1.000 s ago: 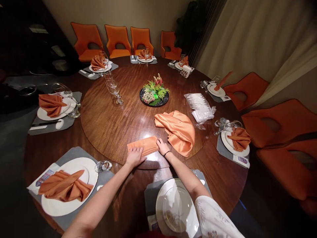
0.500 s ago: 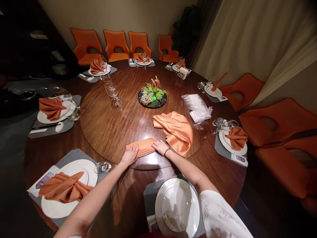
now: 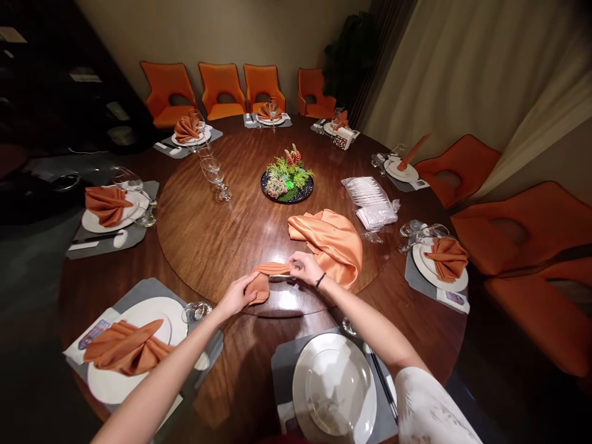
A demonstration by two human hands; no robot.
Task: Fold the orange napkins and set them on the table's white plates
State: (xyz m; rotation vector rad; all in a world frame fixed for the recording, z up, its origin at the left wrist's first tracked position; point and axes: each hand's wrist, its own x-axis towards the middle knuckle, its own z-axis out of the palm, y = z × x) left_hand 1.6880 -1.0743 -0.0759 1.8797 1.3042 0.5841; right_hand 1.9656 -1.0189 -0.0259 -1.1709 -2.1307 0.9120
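Note:
A narrow pleated orange cloth napkin [image 3: 272, 269] is stretched between my two hands, over the near edge of the round wooden turntable [image 3: 198, 228]. My left hand [image 3: 237, 295] grips its left end, where a flap hangs down with the thumb against it. My right hand [image 3: 305, 269] pinches the other end, its fingertips partly covering the cloth. Just behind my right hand lies a loose heap of shiny orange cloth [image 3: 335, 240]. Nearest to me, a stack of white plates [image 3: 333, 385] rests on a grey placemat [image 3: 283, 357].
Place settings with folded napkins ring the table, including one at near left [image 3: 127, 345]. A plant centrepiece [image 3: 287, 179], upright stemmed glasses [image 3: 215, 176] and plastic-wrapped white packets [image 3: 370, 200] stand on the turntable. Black chopsticks [image 3: 383, 382] lie beside the near plates. Orange chairs surround the table.
The folded napkin lay flat under both hands; now it is raised off the surface and turned on edge, narrower. My right hand has gone from pressing to pinching. The view shifted slightly.

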